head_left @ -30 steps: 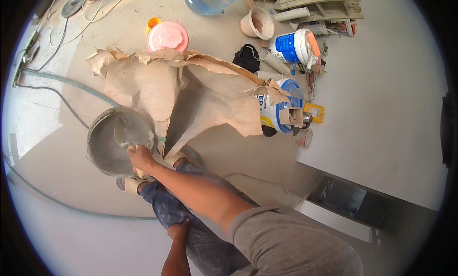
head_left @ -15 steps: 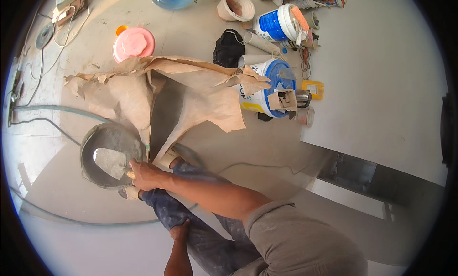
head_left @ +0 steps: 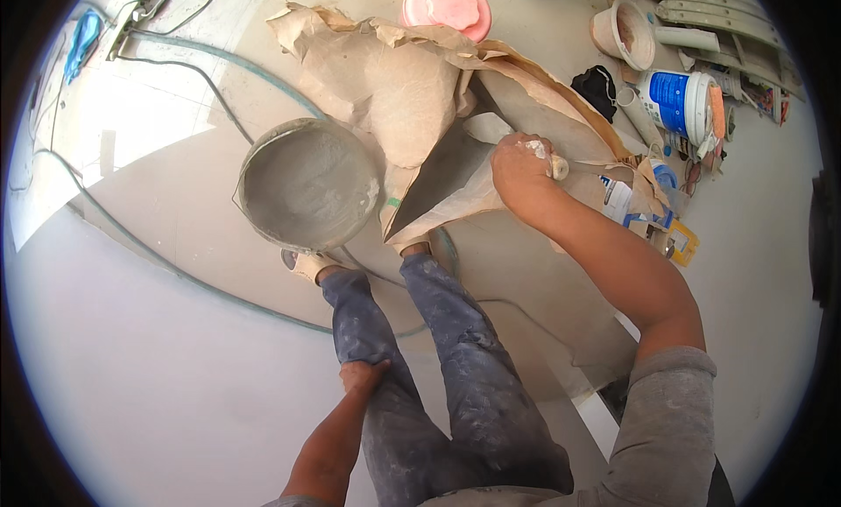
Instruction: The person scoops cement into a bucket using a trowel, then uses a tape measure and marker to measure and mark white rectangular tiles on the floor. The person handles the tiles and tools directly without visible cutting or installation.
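My right hand (head_left: 524,170) is closed round the handle of a trowel (head_left: 491,128), over the mouth of a torn brown paper sack (head_left: 385,86). The trowel's pale blade points into the opening; the light handle end sticks out beside my fist. White smears mark my knuckles. My left hand (head_left: 363,375) rests on my left knee, holding no object, its thumb stretched out and its other fingers partly hidden. Left of the sack stands a round bucket (head_left: 247,187) with grey, powdery-looking material (head_left: 311,187) inside. My feet are just behind bucket and sack.
A green hose (head_left: 131,237) and dark cables cross the floor. Beyond the sack are a pink lid (head_left: 447,7), a dirty white bucket (head_left: 624,34) and a blue-and-white pail (head_left: 679,102). A yellow container (head_left: 681,242) lies at the right.
My right hand and the trowel have moved right, from above the bucket to the sack's mouth. The view has turned and shifted. My left hand stays on my knee.
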The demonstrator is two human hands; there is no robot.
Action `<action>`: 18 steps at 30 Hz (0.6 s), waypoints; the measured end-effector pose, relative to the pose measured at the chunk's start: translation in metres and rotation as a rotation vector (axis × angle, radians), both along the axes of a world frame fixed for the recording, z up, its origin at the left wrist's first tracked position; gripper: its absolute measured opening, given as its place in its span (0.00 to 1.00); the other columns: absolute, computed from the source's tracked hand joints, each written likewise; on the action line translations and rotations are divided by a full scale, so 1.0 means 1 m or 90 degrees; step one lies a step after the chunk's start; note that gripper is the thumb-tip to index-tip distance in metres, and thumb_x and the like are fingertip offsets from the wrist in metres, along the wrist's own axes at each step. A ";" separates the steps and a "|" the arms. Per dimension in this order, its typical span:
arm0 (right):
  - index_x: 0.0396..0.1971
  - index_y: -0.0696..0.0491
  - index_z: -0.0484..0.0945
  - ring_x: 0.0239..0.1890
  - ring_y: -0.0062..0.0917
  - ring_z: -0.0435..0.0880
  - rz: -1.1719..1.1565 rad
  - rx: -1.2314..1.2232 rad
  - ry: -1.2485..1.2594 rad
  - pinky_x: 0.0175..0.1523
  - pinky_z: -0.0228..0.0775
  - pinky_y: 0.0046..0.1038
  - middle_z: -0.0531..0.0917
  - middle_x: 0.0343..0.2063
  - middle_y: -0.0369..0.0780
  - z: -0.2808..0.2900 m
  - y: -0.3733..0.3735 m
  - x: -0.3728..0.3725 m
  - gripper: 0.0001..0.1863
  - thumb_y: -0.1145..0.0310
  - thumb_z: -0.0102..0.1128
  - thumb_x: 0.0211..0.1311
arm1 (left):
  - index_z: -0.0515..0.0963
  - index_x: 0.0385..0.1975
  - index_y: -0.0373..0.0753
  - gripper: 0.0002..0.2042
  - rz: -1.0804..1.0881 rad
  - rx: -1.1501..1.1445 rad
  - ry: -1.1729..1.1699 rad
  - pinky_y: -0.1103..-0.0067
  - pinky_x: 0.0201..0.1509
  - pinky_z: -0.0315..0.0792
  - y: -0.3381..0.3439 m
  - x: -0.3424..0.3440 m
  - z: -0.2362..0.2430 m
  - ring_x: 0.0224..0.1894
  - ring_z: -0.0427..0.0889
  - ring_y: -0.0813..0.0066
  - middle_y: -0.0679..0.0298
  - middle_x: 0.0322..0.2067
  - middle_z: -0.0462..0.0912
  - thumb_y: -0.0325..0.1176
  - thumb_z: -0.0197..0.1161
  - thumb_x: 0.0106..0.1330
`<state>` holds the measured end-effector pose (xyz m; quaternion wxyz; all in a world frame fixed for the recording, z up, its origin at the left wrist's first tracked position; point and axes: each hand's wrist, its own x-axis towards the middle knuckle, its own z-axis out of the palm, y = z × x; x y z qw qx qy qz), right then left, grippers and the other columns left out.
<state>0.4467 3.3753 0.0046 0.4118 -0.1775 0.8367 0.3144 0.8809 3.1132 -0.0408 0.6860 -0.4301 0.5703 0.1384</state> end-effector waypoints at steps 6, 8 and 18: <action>0.39 0.51 0.90 0.47 0.38 0.89 0.109 0.059 -0.080 0.34 0.79 0.50 0.89 0.41 0.41 -0.125 0.008 -0.009 0.11 0.67 0.61 0.63 | 0.54 0.68 0.18 0.61 0.010 -0.056 -0.036 0.64 0.71 0.70 0.004 0.010 -0.003 0.69 0.70 0.46 0.41 0.67 0.65 0.62 0.79 0.47; 0.39 0.51 0.90 0.48 0.37 0.89 0.084 -0.054 -0.054 0.37 0.81 0.48 0.90 0.43 0.42 -0.145 0.031 -0.006 0.11 0.68 0.60 0.65 | 0.53 0.68 0.18 0.62 -0.005 -0.037 -0.042 0.64 0.70 0.71 0.005 0.015 -0.011 0.68 0.71 0.46 0.41 0.66 0.66 0.61 0.80 0.47; 0.38 0.51 0.90 0.53 0.41 0.86 0.028 -0.191 -0.145 0.54 0.80 0.40 0.88 0.43 0.44 -0.168 0.066 -0.021 0.12 0.71 0.56 0.63 | 0.55 0.67 0.19 0.61 -0.013 -0.072 -0.025 0.66 0.68 0.73 0.011 0.026 -0.013 0.65 0.75 0.47 0.41 0.64 0.69 0.62 0.80 0.46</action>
